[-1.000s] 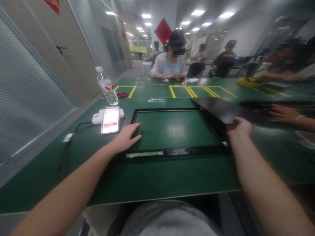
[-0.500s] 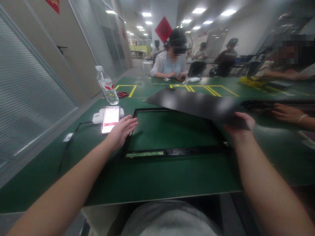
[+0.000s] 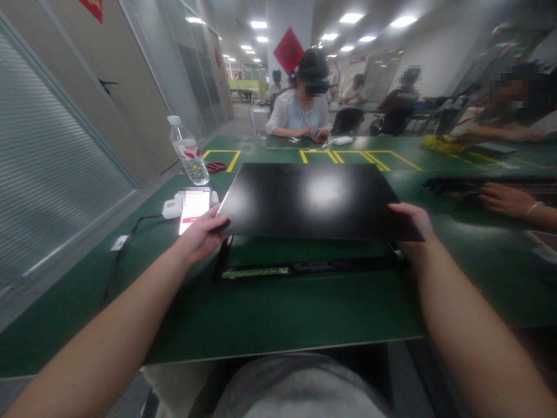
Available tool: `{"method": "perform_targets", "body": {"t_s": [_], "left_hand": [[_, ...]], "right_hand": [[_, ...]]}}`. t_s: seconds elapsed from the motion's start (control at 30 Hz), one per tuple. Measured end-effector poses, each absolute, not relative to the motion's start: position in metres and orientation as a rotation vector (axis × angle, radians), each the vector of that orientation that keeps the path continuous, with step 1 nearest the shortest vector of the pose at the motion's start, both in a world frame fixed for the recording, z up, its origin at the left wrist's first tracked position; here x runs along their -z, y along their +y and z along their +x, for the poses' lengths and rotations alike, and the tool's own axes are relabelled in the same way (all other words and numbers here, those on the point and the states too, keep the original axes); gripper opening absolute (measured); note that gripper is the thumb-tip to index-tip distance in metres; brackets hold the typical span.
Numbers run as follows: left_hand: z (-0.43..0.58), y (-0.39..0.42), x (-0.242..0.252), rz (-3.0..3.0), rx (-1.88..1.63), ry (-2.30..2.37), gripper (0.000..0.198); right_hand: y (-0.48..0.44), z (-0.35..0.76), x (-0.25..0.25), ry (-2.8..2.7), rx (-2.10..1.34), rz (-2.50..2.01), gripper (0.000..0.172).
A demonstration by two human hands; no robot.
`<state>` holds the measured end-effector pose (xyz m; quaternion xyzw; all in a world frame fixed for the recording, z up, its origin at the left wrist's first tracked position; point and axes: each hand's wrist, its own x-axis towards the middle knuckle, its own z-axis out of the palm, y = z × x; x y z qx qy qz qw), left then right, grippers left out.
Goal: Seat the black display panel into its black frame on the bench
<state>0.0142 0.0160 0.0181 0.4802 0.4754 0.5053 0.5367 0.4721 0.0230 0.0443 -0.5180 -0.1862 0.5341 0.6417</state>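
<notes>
A glossy black flat panel (image 3: 300, 203), which looks like a display screen, is held above the table between my two hands. My left hand (image 3: 202, 235) grips its left edge, thumb on top. At the opposite edge my right hand (image 3: 415, 223) has its thumb on the upper face and its other fingers underneath, hidden. Below the panel a black rectangular frame (image 3: 339, 266) lies on the table, with a green circuit strip (image 3: 255, 273) along its near side. The panel hides the far part of this frame.
On the green table (image 3: 282, 319), a lit phone (image 3: 195, 210) leans against a white power strip (image 3: 171, 209) at left. Behind them are a water bottle (image 3: 190, 152) and red scissors (image 3: 215, 167). A co-worker's hand (image 3: 507, 200) is at right; another person (image 3: 300, 110) sits opposite.
My left hand has taken hold of the panel's left edge. The panel has swung from a tilted position at the right to a more level one over the frame.
</notes>
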Motion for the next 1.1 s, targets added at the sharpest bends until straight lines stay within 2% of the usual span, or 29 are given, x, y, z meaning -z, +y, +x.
{"method": "perform_targets", "body": {"t_s": [0.2,0.43,0.9,1.1], "left_hand": [[0.010,0.018,-0.016,1.175,-1.347,1.031,0.066],[0.017,0.014,-0.012,1.182,-1.360,0.977,0.059],[0.021,0.012,-0.006,1.180,-1.136,1.076,0.070],[0.021,0.014,-0.005,1.221,-1.126,1.095,0.066]], "right_hand": [[0.027,0.479,-0.029,-0.910,-1.208,-1.199,0.044],[0.037,0.494,-0.011,-1.024,-1.112,-1.166,0.048],[0.039,0.486,-0.009,-0.850,-1.211,-1.333,0.043],[0.040,0.485,-0.009,-0.817,-1.131,-1.372,0.028]]}}
